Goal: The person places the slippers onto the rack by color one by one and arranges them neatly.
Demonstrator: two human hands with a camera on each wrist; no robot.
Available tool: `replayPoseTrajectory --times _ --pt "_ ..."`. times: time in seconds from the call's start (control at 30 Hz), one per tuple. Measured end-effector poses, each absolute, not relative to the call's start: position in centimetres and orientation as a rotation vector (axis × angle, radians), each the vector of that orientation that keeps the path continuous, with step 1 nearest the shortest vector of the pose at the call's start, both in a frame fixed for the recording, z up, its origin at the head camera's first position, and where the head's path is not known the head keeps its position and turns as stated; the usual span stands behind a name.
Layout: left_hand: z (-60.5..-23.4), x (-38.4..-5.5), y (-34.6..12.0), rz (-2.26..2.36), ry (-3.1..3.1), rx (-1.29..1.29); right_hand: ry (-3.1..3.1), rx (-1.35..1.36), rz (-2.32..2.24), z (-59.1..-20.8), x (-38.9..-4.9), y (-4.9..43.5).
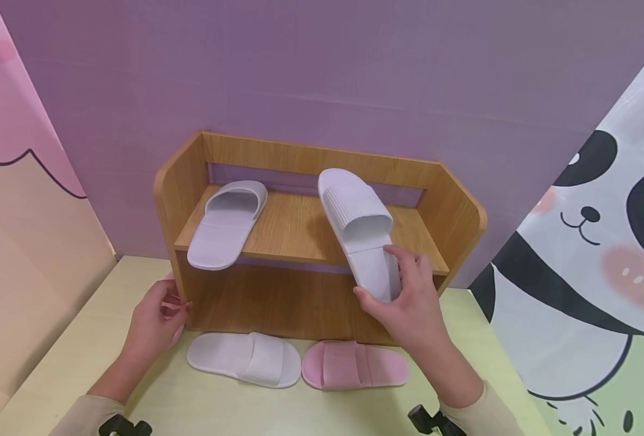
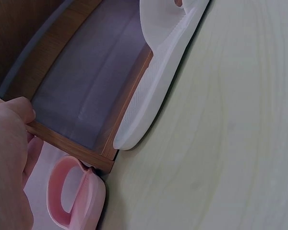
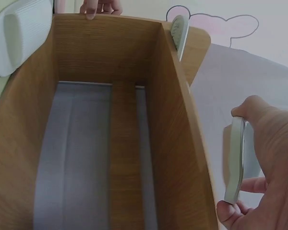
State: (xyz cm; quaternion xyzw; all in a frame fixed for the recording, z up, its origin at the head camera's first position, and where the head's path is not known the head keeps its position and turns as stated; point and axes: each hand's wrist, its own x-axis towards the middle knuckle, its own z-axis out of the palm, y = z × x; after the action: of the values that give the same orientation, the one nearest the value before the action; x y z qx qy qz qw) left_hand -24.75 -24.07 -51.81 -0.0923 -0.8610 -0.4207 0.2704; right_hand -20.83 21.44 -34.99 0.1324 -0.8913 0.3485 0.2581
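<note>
My right hand (image 1: 409,306) grips a white slipper (image 1: 377,275) by its heel end, thumb on one side and fingers on the other. The slipper is tilted, toe up, over the right part of the upper board of a small wooden shoe rack (image 1: 295,227). My left hand (image 1: 154,318) pinches the front edge of the rack's left side panel, thumb in front and fingers behind. Another white slipper (image 1: 221,236) rests on the upper board at the left, its heel jutting past the front edge.
On the table (image 1: 235,409), before the rack, lie a white slipper (image 1: 215,351) and a pink slipper (image 1: 390,366), end to end. Outside the left panel another pink slipper (image 2: 90,201) shows in the left wrist view. A purple wall (image 1: 322,72) stands behind.
</note>
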Motion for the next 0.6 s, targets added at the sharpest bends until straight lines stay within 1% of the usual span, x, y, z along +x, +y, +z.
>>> replayPoseTrajectory --times 0.33,0.6 --pt "-51.5 -24.8 -24.1 -1.135 -2.354 -0.229 -2.601 0.316 0.912 -32.7 -21.7 18.2" --pt "-51.4 -24.7 -24.0 -1.136 -2.361 -0.233 -2.666 0.341 0.789 -31.6 -23.0 15.6"
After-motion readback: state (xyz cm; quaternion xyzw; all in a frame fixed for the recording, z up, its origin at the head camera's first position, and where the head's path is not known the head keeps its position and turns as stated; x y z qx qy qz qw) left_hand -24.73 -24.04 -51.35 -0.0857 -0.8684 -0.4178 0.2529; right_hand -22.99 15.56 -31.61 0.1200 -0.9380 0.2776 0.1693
